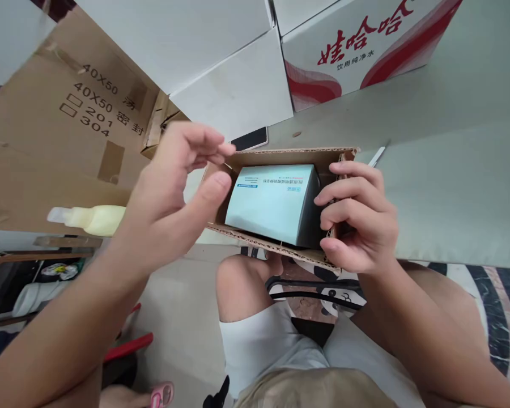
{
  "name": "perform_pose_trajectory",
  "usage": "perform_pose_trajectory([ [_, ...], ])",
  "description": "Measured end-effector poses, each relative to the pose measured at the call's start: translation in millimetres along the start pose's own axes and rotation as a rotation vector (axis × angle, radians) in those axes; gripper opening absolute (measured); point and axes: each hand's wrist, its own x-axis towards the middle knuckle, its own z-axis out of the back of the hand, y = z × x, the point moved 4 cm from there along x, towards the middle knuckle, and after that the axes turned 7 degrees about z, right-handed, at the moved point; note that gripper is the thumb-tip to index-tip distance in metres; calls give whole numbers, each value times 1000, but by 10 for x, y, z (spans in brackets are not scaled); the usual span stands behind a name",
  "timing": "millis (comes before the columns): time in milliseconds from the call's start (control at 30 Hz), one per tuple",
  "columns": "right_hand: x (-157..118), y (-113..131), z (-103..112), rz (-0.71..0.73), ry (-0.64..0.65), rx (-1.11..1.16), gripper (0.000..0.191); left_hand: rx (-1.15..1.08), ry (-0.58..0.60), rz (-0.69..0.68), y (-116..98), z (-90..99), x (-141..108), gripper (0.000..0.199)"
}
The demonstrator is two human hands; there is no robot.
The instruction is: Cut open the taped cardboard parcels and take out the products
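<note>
A small open cardboard box (276, 245) rests at the near edge of the table, tilted slightly toward the right. Inside it lies a pale blue carton (272, 198) with small dark print, and a gap shows at its right end. My right hand (361, 215) grips the box's right end wall, its fingers curled over the edge. Over the left end of the box, my left hand (170, 192) is held with thumb and fingers apart and nothing between them. It hides part of that end.
A phone (250, 139) and a thin craft knife (377, 156) lie behind the box. White cartons (238, 79) and a red-patterned carton (378, 45) stand farther back. A large cardboard box (59, 141) and a pale yellow bottle (97, 220) are at left.
</note>
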Motion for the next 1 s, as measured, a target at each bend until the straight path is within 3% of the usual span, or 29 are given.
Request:
perform_pose_trajectory([
  [67,8,-13,1,-6,-6,6,37,218,118,124,103,-26,115,34],
  [167,16,-35,4,-13,-11,17,35,444,342,247,193,-190,210,61],
  [267,15,-49,2,-28,5,-6,40,524,374,365,145,-348,275,85],
  [433,-1,-32,-3,-17,12,-10,36,477,444,447,-80,-590,372,102],
  [567,-28,-26,17,5,-36,23,29,477,484,464,-175,-688,399,107],
  [700,-79,-38,15,-11,4,-9,34,478,460,475,-173,-741,383,109],
  [867,-166,-29,-5,-90,23,-74,59,498,419,488,-170,-683,403,112],
  [1000,-235,-11,-42,-75,22,-66,73,557,276,439,-300,-275,452,106],
])
